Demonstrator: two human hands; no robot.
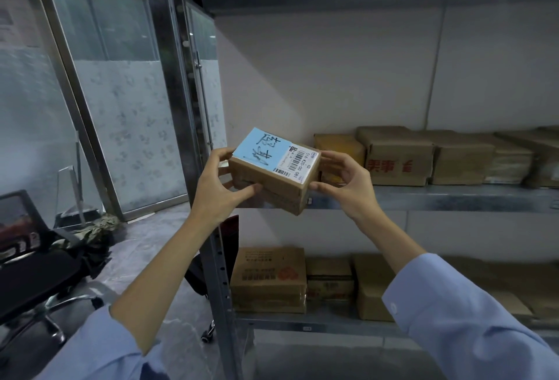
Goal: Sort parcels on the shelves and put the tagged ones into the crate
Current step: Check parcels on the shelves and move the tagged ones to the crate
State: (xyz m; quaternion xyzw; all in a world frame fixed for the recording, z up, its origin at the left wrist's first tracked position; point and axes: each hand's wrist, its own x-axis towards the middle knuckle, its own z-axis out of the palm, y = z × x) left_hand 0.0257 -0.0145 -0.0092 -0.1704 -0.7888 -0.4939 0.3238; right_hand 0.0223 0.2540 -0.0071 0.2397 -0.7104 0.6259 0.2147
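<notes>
A small brown cardboard parcel (pixel 273 178) is held up in front of the left end of the middle shelf (pixel 438 198). On its top face are a blue tag with black handwriting and a white barcode label. My left hand (pixel 219 186) grips its left side, thumb under the front edge. My right hand (pixel 348 180) grips its right side. The parcel is tilted and off the shelf. No crate is in view.
More brown parcels (pixel 399 156) line the middle shelf to the right. Further cartons (pixel 269 278) stand on the lower shelf. A metal shelf upright (pixel 193 143) runs just left of the parcel. A black office chair (pixel 33 264) and glass doors are at left.
</notes>
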